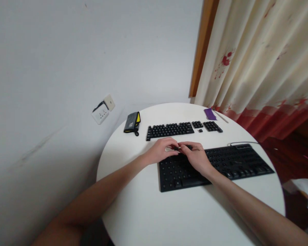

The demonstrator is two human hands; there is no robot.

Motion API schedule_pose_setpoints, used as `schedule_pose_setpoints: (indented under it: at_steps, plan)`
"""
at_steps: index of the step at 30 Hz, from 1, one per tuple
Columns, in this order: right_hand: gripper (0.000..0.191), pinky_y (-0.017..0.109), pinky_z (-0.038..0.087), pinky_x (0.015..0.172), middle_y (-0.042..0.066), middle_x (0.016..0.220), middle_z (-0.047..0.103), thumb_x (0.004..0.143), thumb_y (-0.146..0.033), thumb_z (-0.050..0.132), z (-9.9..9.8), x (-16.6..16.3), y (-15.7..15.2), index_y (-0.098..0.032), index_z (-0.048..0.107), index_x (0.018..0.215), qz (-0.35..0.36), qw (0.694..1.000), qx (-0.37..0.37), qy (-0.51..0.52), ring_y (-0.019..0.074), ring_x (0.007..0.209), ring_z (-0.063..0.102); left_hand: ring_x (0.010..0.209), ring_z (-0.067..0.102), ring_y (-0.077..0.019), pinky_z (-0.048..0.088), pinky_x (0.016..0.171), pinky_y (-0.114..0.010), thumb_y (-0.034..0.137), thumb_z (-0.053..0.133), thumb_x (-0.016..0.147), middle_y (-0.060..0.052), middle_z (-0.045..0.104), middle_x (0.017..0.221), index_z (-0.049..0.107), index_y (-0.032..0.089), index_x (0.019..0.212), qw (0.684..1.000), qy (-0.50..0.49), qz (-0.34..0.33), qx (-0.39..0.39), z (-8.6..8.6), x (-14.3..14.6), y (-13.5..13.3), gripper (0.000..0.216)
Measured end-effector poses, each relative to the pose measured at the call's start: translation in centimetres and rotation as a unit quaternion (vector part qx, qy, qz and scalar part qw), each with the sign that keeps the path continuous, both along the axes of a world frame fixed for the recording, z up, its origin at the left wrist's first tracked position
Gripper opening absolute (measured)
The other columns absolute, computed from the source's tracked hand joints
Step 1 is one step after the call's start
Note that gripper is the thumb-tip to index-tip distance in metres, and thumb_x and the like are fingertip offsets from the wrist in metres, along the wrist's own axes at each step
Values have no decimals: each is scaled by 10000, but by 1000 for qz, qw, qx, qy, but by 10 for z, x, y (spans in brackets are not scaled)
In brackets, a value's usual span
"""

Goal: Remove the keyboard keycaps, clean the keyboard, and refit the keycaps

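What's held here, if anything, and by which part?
The left hand and right hand seem to pinch a small dark piece; the gripped part is too small to tell.

White wall [118,51], floral curtain [259,61], dark floor [279,153]

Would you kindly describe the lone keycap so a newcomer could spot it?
On the round white table, beyond the keyboard, black keycaps lie in three groups. Just below the small middle group in the view is the lone keycap; unlike its clustered neighbours, it sits by itself.
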State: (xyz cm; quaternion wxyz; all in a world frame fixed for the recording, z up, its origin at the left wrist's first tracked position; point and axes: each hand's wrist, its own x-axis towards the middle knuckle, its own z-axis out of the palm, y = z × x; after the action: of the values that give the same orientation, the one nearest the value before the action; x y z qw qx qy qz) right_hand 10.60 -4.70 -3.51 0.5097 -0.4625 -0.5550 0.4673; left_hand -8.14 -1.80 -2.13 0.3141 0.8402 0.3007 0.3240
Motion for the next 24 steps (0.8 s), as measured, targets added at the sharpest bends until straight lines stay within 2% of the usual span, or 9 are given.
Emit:
schedule_pose_setpoints:
  at_steps: [4,9,12,15,20,24]
  plan:
    - [273,392,557,835,85,877,772,811,-370,646,-3,0,-1,-154,777,915,-12,1000,17,-21,248,822,717,919,611,-158,505,852,-301,261,651,883,-67,618,1028,695,187,969,991,36,38,125,4,1,-5,122]
    - [276,396,568,838,103,857,769,791,-392,672,-10,-1,3,-140,764,856,-31,999,-8,33,247,806,727,909,624,-174,499,837,-298,280,626,899,-70,658,959,704,181,980,982,57,63,169,15,-8,1,149]
    - [276,412,569,848,108,854,765,792,-396,674,-12,-1,5,-140,756,854,-33,999,-15,40,246,804,728,921,635,-178,486,862,-308,288,603,911,-61,698,991,702,205,1067,979,93,111,143,21,-27,15,203]
    - [263,428,565,870,109,875,764,802,-390,667,-12,-1,4,-147,753,854,-18,999,-10,38,243,818,726,998,625,-203,461,916,-329,321,616,897,-62,721,1029,740,217,1004,975,133,140,112,23,-52,32,194]
    - [249,427,569,869,99,868,761,808,-389,663,-10,-1,1,-159,750,851,-8,999,-4,32,237,822,724,821,655,-194,462,785,-302,343,735,765,-39,746,894,779,227,880,961,199,189,40,23,-84,49,170]
    - [244,427,578,852,100,871,760,806,-387,668,-9,-1,1,-160,748,844,-3,999,-7,35,235,808,723,777,651,-193,427,711,-288,345,742,751,-28,752,870,789,244,881,951,240,191,43,18,-82,51,171]
